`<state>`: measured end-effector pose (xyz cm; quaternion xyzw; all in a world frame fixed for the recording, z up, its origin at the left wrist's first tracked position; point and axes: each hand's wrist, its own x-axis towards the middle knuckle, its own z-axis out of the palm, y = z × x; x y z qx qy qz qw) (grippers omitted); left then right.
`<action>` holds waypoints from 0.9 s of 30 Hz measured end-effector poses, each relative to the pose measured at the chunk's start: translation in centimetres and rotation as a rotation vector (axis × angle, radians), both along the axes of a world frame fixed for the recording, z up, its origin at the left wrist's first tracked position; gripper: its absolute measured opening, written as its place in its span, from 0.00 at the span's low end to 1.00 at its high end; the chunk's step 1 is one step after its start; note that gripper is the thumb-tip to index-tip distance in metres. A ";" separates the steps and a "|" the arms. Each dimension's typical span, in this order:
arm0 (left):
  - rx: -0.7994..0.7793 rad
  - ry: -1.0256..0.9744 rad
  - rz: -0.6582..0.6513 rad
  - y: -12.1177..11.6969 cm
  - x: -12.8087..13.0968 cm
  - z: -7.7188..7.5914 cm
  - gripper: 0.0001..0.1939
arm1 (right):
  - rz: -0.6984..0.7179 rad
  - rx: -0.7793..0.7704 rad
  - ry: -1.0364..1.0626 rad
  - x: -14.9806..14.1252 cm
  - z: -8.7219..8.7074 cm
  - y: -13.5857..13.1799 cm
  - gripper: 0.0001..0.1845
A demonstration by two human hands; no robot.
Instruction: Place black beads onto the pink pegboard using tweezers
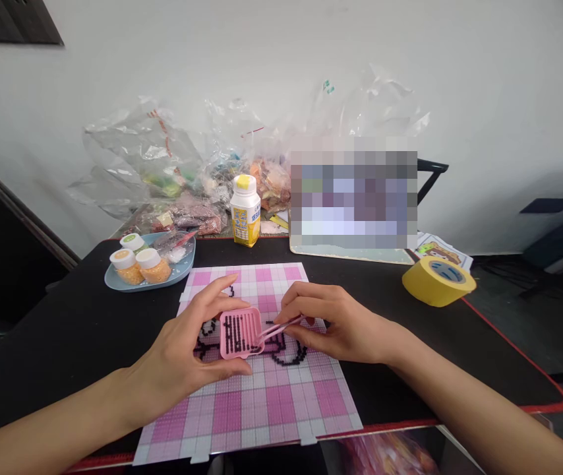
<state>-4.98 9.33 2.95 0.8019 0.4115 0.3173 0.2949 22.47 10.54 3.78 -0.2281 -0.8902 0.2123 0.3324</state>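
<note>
My left hand (197, 336) grips a small pink bead tray (250, 324) by its edges, tilted toward me. Black beads (235, 335) line several of the tray's grooves, mostly on its left side. In my right hand (331, 320) is a pair of pink tweezers (281, 326), pinched between thumb and fingers, their tips at the tray's right edge. Whether the tips hold a bead is too small to tell. Both hands are above a pink and white checked pegboard (281, 402), where black beads form outlines (291, 359), partly hidden by the tray and my hands.
A blue plate (182, 267) at the left carries lidded jars of beads (153, 266) and a small bag. Behind the board stand a white and yellow bottle (246, 211), plastic bags (192, 214) and a blurred-out screen (353, 204). Yellow tape (422, 282) lies at the right.
</note>
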 end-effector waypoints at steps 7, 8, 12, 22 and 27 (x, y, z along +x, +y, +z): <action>0.018 -0.005 -0.004 0.0 0.0 -0.2 0.45 | 0.004 0.010 -0.006 0.0 -0.1 0.0 0.07; 0.019 -0.001 -0.007 0.0 0.0 -0.2 0.46 | 0.005 0.012 -0.005 0.0 -0.2 0.0 0.07; 0.017 0.004 -0.004 0.1 -0.1 -0.2 0.46 | 0.017 0.011 0.001 -0.2 -0.3 0.0 0.06; -0.003 0.000 0.041 0.0 0.1 0.1 0.44 | -0.201 0.060 0.030 2.0 0.9 0.8 0.05; -0.033 -0.039 0.059 -0.2 0.3 0.2 0.44 | -0.335 0.043 -0.132 3.7 1.2 1.4 0.12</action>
